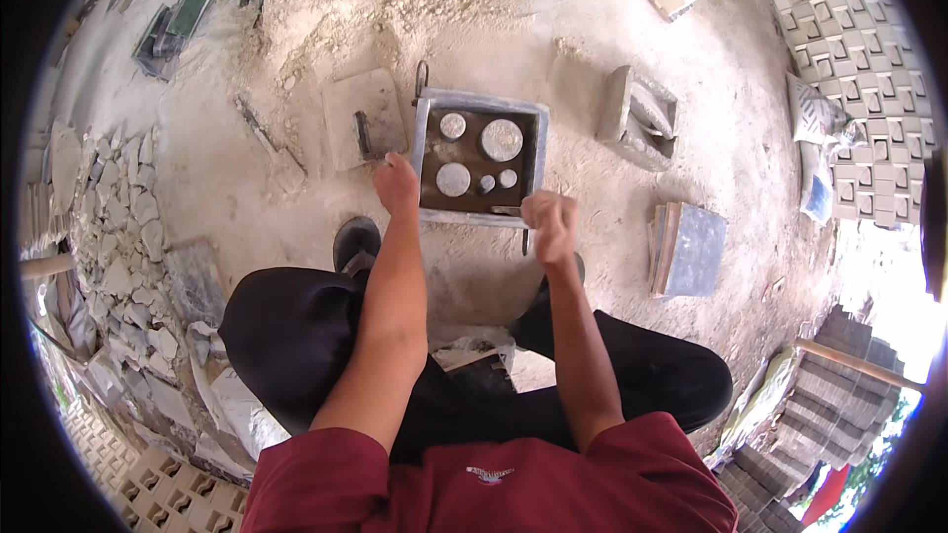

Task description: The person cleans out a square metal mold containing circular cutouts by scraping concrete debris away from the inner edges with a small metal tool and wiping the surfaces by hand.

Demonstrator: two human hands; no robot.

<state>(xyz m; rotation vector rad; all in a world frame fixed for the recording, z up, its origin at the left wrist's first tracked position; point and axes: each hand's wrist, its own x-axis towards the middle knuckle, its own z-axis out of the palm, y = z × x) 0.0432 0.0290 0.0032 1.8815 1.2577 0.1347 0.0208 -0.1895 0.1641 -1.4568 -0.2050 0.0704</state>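
In front of me on the dusty floor lies a rectangular metal mould frame (pixel 541 153). Inside it are a dark base (pixel 474 143) and several round pale discs, a large one (pixel 502 140) at the upper right and another (pixel 453 180) at the lower left. My left hand (pixel 397 184) is closed beside the frame's left wall, near a flat board with a dark handle (pixel 363 135); what its fingers hold, if anything, is hidden. My right hand (pixel 551 222) is closed at the near right corner, on a thin flat blade-like tool (pixel 507 209) reaching into the frame.
To the right stand an open box-shaped block (pixel 617 118) and a stack of flat tiles (pixel 691 249). Loose pale powder (pixel 316 10) is heaped beyond the frame. A trowel-like tool (pixel 269 138) lies left; broken stone pieces (pixel 123 217) lie farther left. Patterned blocks (pixel 849 69) are stacked far right.
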